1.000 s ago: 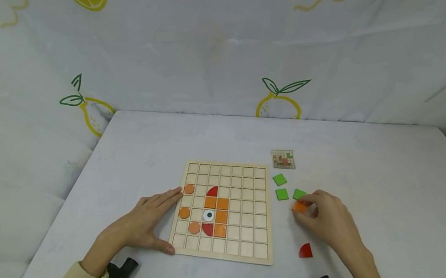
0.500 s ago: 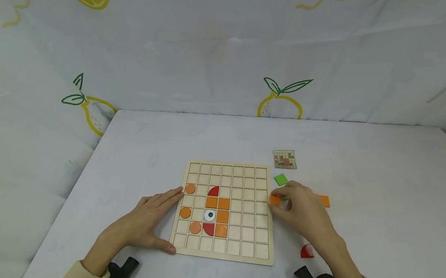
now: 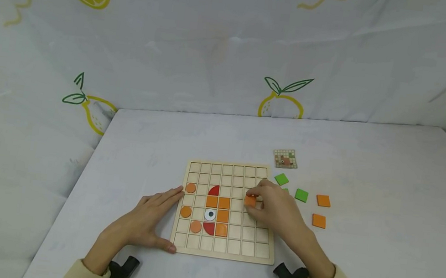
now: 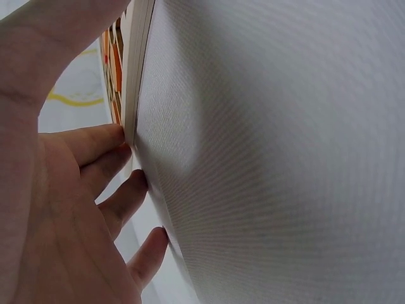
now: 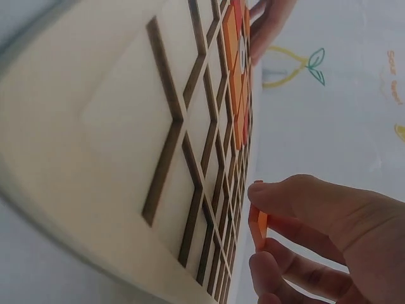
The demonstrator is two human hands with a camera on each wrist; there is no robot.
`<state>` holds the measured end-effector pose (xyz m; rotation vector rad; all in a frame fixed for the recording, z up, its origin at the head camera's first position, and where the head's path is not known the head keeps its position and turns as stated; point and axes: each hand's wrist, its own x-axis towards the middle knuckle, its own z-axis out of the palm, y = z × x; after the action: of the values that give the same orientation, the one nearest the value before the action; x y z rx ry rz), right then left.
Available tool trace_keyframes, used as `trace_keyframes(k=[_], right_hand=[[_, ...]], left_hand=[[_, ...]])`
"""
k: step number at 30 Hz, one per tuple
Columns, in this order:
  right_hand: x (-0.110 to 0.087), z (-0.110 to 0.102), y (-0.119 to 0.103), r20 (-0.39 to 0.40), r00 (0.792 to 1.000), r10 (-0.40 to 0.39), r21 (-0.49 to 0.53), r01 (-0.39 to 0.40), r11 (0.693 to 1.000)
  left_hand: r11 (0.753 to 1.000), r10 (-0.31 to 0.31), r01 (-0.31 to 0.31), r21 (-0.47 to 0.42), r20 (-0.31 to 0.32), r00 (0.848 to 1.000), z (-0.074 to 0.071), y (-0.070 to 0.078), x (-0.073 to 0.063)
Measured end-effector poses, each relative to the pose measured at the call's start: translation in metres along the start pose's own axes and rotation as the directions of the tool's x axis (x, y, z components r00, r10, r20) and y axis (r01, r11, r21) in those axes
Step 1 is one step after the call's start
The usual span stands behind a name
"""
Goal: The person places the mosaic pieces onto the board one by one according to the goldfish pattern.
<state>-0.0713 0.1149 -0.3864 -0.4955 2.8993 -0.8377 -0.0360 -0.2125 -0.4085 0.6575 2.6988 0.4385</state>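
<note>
A square wooden grid board (image 3: 234, 247) lies on the white table. Orange square tiles (image 3: 223, 216), orange discs (image 3: 186, 211), red quarter-circle tiles (image 3: 208, 228) and a white disc with a dark centre (image 3: 209, 214) sit in its left cells. My left hand (image 3: 143, 221) rests at the board's left edge, fingers extended and fingertips touching the rim in the left wrist view. My right hand (image 3: 278, 209) pinches an orange square tile (image 5: 257, 225) between thumb and fingers, close over the board's right half.
Right of the board lie green square tiles (image 3: 301, 195) and two loose orange squares, one (image 3: 323, 200) behind the other (image 3: 318, 221). A small printed pattern card (image 3: 285, 158) lies beyond the board's far right corner. A printed cloth (image 3: 198, 63) hangs behind the table.
My right hand has carried the orange tile leftward from among the loose pieces to over the board, uncovering orange tiles on the table. The left hand stays at the board's edge.
</note>
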Motion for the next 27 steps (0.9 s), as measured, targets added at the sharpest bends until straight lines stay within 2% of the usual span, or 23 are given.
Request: trace_keyframes(k=[8, 27], right_hand=[[0.005, 0.010, -0.010, 0.016, 1.000, -0.011, 0.039, 0.010, 0.999], [0.012, 0.020, -0.014, 0.081, 0.997, 0.005, 0.029, -0.008, 1.000]], left_hand=[[1.000, 0.001, -0.001, 0.003, -0.003, 1.000, 0.000, 0.000, 0.000], [1.000, 0.002, -0.002, 0.008, -0.005, 1.000, 0.000, 0.000, 0.000]])
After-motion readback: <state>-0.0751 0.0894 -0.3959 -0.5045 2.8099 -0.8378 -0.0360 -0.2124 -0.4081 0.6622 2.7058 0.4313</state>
